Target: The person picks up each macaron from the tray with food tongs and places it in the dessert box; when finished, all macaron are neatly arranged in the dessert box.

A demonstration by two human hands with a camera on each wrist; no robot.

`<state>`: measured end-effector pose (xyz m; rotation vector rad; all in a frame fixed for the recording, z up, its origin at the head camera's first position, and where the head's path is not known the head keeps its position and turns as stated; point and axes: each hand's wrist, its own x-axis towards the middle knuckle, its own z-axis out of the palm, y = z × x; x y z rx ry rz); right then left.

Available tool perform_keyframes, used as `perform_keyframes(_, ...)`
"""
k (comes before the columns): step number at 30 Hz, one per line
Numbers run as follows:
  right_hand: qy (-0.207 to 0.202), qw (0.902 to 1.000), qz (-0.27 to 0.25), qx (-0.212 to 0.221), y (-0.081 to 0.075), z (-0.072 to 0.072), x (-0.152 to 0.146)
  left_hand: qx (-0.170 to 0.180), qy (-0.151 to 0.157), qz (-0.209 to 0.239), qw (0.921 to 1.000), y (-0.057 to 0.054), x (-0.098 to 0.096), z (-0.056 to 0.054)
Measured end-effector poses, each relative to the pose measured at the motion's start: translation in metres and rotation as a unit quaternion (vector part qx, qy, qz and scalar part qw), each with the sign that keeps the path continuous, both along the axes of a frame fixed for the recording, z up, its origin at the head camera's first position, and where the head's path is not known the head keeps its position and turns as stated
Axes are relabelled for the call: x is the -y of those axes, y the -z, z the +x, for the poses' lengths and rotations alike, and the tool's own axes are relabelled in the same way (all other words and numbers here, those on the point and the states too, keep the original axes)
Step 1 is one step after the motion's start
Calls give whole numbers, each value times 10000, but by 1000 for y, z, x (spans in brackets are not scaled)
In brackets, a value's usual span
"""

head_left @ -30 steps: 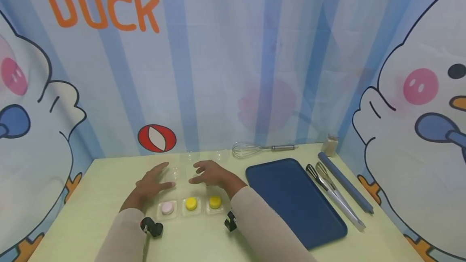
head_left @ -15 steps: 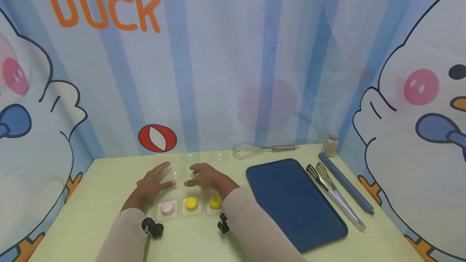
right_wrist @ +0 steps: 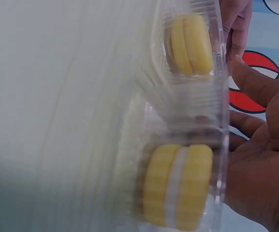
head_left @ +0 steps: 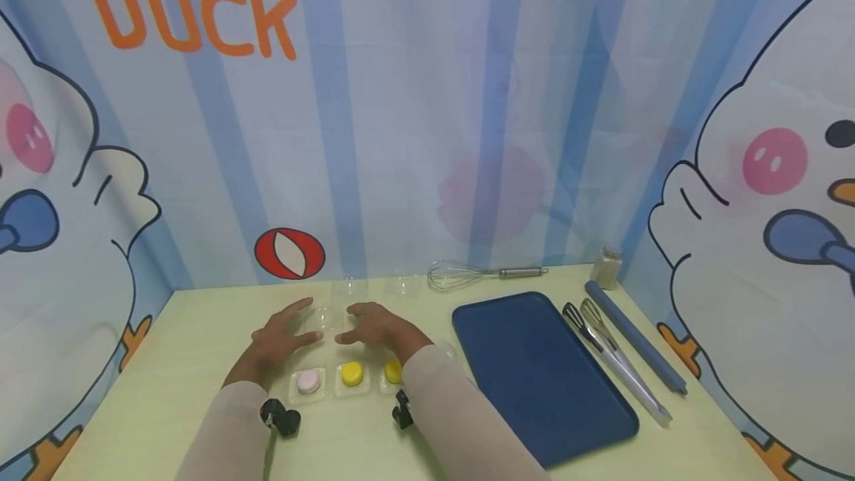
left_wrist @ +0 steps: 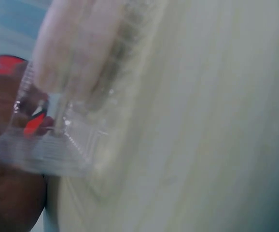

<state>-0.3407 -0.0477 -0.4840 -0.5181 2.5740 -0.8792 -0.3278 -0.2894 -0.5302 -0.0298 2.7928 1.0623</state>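
My left hand (head_left: 277,340) is held with thumb and fingers spread, just left of a small clear plastic cover (head_left: 323,318). On the cover's other side is my right hand (head_left: 377,327), fingers slightly bent, thumb pointing left. Both hands are apart, with nothing gripped. Nearer the front, a pink macaron (head_left: 309,381) and two yellow ones sit in a row in clear square trays. The middle yellow macaron (head_left: 352,373) is in full view; my right sleeve partly hides the right yellow macaron (head_left: 393,370). The right wrist view shows a pale filling in the nearer yellow macaron (right_wrist: 178,186).
Two more clear covers (head_left: 403,286) stand at the back beside a wire whisk (head_left: 467,275). A dark blue tray (head_left: 541,377) lies right of my right arm. Beyond it are metal tongs (head_left: 617,362), a grey-blue rod (head_left: 634,336) and a small jar (head_left: 606,267).
My right hand and forearm have moved left, toward the clear cover, and the sleeve now overlaps the right yellow macaron. My left hand has stayed almost where it was.
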Motion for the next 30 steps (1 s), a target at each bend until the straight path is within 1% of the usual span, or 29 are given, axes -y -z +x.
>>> perform_keyframes(3,-73,10000,40,-34,1,0,1,-12,-19,-4,10000,0,0,-1)
perform_keyframes(7,-58,10000,17,32,2,0,1,-5,-47,22,10000,0,-1,0)
perform_keyframes(11,-12,9998,-145,157,4,-1,0,42,-67,36,10000,0,-2,0)
perform_keyframes(17,40,9986,-448,275,6,-1,-3,-32,20,135,9999,-2,-1,4)
perform_keyframes(20,51,9984,-509,241,3,0,-4,-171,80,208,9996,-4,-1,7)
perform_keyframes(22,74,9973,-661,296,1,2,-6,-321,115,220,9992,-5,-1,9)
perform_keyframes(26,124,9940,-1005,422,-4,3,-9,-595,84,361,9975,-6,-3,12)
perform_keyframes(27,134,9938,-1024,416,-4,4,-10,-642,77,404,9971,-6,-4,13)
perform_keyframes(30,155,9958,-888,151,-4,6,-11,-763,63,559,9955,-7,-7,16)
